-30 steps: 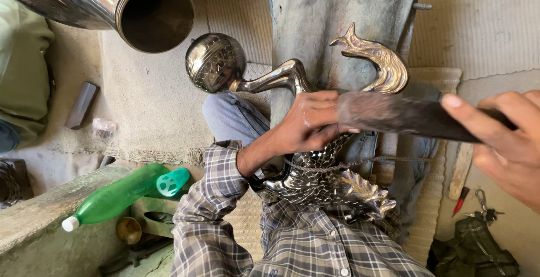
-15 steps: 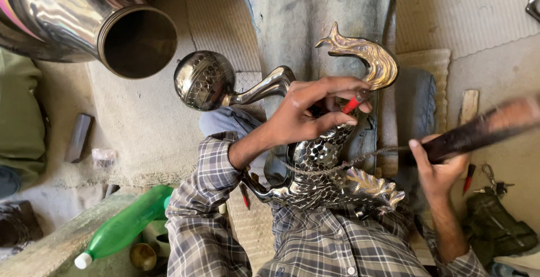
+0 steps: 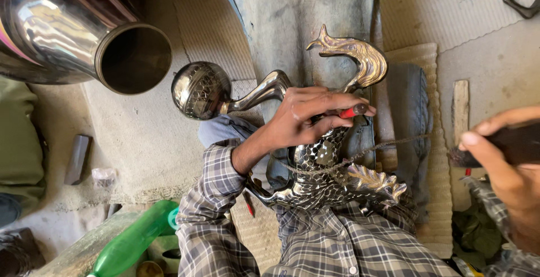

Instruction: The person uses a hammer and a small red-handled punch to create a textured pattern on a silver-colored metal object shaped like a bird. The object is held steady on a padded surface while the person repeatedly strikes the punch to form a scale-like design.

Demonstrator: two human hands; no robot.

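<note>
A shiny metal bird figure (image 3: pixel 332 184) with a brass-coloured head (image 3: pixel 363 60) lies on my lap, over a grey cloth (image 3: pixel 304 24). My left hand (image 3: pixel 301 122) rests on its neck and pinches a small red-tipped tool (image 3: pixel 354 111) against the metal. A thin cord (image 3: pixel 394 142) runs across the bird's body. At the right edge, my right hand (image 3: pixel 503 167) grips a dark, blurred mallet-like tool (image 3: pixel 520 142), held apart from the bird. A patterned metal ball (image 3: pixel 199 90) on a curved stem sits just left of my left hand.
A large polished steel vessel (image 3: pixel 84 35) with an open mouth lies at the upper left. A green plastic bottle (image 3: pixel 132 243) lies at the lower left, a grey block (image 3: pixel 77 159) on the floor, a wooden strip (image 3: pixel 460 108) to the right, and a metal hook (image 3: pixel 520 1) at the top right.
My right hand has swung the dark tool away from the bird out to the right edge. My left hand keeps the red-tipped tool on the bird's neck.
</note>
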